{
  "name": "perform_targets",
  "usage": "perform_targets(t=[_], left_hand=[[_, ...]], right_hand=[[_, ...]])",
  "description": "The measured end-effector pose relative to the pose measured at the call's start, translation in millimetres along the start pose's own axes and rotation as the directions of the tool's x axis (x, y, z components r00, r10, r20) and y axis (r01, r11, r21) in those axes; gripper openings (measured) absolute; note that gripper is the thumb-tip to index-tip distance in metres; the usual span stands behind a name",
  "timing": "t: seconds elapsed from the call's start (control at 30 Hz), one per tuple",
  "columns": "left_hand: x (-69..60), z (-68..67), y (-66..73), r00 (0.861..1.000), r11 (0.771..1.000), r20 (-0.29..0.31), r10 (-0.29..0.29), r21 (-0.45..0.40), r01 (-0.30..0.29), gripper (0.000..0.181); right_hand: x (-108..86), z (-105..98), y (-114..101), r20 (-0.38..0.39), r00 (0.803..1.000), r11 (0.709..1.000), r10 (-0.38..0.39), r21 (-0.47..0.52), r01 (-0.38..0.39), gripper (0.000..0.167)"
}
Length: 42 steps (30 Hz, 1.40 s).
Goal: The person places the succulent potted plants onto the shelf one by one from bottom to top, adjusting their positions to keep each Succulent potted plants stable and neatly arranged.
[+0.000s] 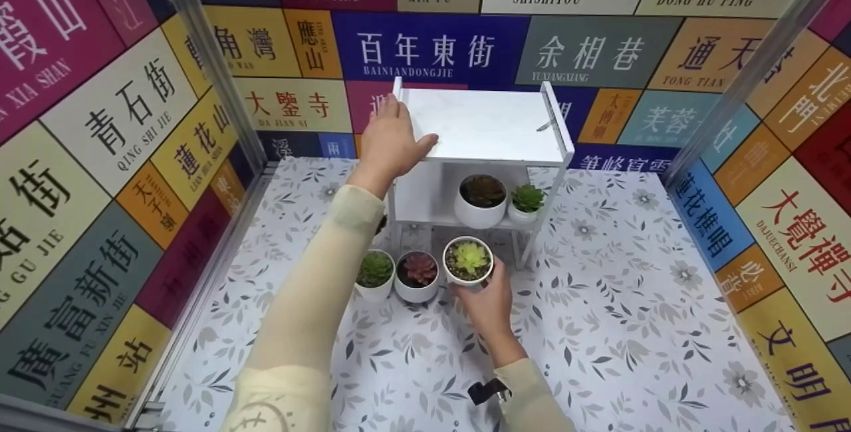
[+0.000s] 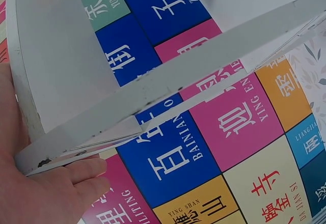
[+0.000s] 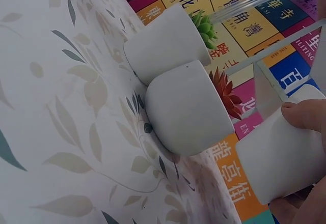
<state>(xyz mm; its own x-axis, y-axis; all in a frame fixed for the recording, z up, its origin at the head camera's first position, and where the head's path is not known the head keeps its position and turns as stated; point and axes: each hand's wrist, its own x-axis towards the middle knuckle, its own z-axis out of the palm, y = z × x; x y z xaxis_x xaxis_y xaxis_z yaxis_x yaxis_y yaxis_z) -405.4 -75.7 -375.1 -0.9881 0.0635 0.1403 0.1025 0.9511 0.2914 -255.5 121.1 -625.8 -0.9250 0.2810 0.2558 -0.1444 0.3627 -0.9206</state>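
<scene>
My left hand (image 1: pixel 389 139) holds the upper left side of a small white shelf (image 1: pixel 479 119). In the left wrist view its thumb and fingers lie on either side of the shelf frame (image 2: pixel 127 94). A white pot with a yellow-green succulent (image 1: pixel 469 260) is gripped by my right hand (image 1: pixel 488 299), in front of the shelf. The thumb and fingers go round the white pot (image 3: pixel 280 152) in the right wrist view. Just left of it stand a potted red succulent (image 1: pixel 417 274) and a potted green succulent (image 1: pixel 375 272).
On the lower shelf board sit a larger white pot with a dark plant (image 1: pixel 481 199) and a small potted green succulent (image 1: pixel 527 201). Leaf-patterned cloth (image 1: pixel 618 299) covers the table. Panels printed with signs (image 1: pixel 425 50) enclose the back and sides, with metal posts (image 1: pixel 213 60) at the corners.
</scene>
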Motion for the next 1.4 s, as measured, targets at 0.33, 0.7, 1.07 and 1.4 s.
perform_targets(t=[0.33, 0.7, 1.07, 1.4], left_hand=[[0.9, 1.4, 0.1, 1.0, 1.0, 0.007, -0.013, 0.008, 0.013, 0.103], [2.8, 3.2, -0.6, 1.0, 1.0, 0.001, -0.007, 0.015, 0.007, 0.104], [2.2, 2.5, -2.4, 1.0, 1.0, -0.002, 0.008, 0.021, -0.008, 0.103], [3.0, 2.6, -1.5, 1.0, 1.0, 0.0, 0.001, 0.015, -0.001, 0.104]], right_hand=[[-0.4, 1, -13, -0.002, 0.999, 0.999, -0.037, 0.015, 0.037, 0.085], [-3.1, -1, -26, -0.002, 0.999, 0.998, -0.051, -0.021, 0.051, 0.083], [-2.1, 3, -31, -0.009, 0.996, 0.996, -0.086, -0.026, 0.086, 0.085], [-0.3, 7, -40, -0.022, 0.992, 0.992, -0.122, -0.017, 0.122, 0.084]])
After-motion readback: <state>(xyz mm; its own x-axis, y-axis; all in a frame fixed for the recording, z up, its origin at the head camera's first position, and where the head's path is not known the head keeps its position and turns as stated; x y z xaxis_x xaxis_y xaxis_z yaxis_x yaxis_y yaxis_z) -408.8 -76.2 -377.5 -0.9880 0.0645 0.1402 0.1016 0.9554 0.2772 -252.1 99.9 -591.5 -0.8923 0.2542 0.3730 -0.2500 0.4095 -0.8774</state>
